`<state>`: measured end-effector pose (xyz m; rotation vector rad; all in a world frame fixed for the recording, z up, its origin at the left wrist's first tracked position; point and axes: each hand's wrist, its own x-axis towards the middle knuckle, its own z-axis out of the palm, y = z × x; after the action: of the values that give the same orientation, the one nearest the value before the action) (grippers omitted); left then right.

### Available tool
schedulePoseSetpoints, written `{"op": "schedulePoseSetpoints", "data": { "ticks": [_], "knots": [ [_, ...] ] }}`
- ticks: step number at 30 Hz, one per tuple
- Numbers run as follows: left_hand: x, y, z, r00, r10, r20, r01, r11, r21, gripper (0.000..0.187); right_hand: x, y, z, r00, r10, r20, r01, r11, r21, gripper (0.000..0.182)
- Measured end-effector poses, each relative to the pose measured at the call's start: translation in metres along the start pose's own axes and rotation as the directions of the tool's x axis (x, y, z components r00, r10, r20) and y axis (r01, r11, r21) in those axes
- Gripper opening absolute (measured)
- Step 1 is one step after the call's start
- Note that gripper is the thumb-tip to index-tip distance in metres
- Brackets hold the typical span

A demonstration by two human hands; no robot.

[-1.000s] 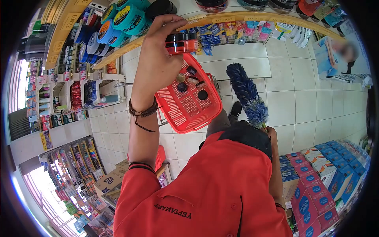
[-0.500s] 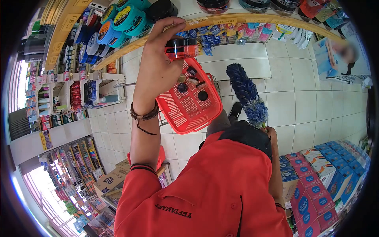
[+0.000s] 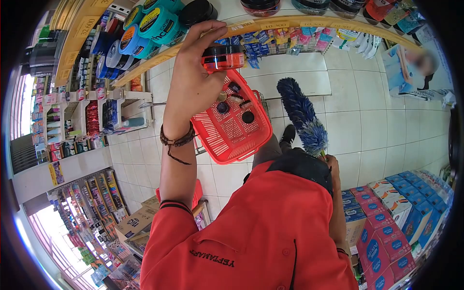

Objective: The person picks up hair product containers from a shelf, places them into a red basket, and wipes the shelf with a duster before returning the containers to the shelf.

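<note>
My left hand (image 3: 195, 87), with a braided bracelet at its wrist, is closed around a red hair gel jar with a black lid (image 3: 223, 59). It holds the jar just below the front edge of the upper shelf. Beneath that hand is a red plastic basket (image 3: 220, 145) with several small dark-lidded containers inside, among them a round black one (image 3: 248, 117). Down at my right side, my right hand (image 3: 331, 164) grips the handle of a fluffy blue duster (image 3: 302, 113), whose head points up and away. Some of the right fingers are hidden.
The upper shelf edge (image 3: 270, 23) carries price labels and more jars, including turquoise tubs (image 3: 157, 29). Packets hang from a lower rack (image 3: 270, 41). Stacked pink and blue cartons (image 3: 382, 241) stand at lower right, and a cardboard box (image 3: 135, 220) at lower left. White tiles cover the floor (image 3: 377, 125).
</note>
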<state>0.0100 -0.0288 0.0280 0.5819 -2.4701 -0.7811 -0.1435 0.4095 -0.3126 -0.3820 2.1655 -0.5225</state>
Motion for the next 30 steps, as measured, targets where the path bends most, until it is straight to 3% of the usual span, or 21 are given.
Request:
{"op": "schedulePoseSetpoints", "data": {
  "ticks": [9,22,25,27,28,30],
  "knots": [
    [-0.001,0.006,0.003,1.0,-0.028,-0.01,0.027,0.997,-0.07,0.067,-0.001,0.002,0.0,1.0,-0.024,-0.012,0.023,0.999,-0.045,0.058],
    [-0.004,0.002,0.008,1.0,0.009,-0.027,-0.01,1.0,-0.013,0.072,0.0,0.006,0.002,0.999,-0.036,0.001,0.036,0.999,-0.03,0.059],
    [-0.005,0.009,0.008,0.999,-0.017,-0.03,0.017,1.0,0.023,0.071,-0.003,0.002,-0.002,1.0,-0.029,0.004,0.03,0.998,-0.055,0.059],
    [-0.006,0.014,0.008,0.995,0.092,-0.029,-0.081,0.962,0.261,0.068,-0.001,0.004,0.0,0.999,-0.046,-0.003,0.046,0.997,-0.067,0.059],
    [-0.008,0.019,0.009,0.995,0.093,-0.028,-0.082,0.962,0.26,0.068,0.0,0.005,0.0,0.998,-0.062,-0.009,0.061,0.995,-0.08,0.059],
    [-0.011,0.031,0.011,1.0,-0.008,0.007,0.006,0.949,0.314,0.064,0.002,0.008,0.0,0.999,-0.052,-0.005,0.051,0.996,-0.076,0.059]
  ]
}}
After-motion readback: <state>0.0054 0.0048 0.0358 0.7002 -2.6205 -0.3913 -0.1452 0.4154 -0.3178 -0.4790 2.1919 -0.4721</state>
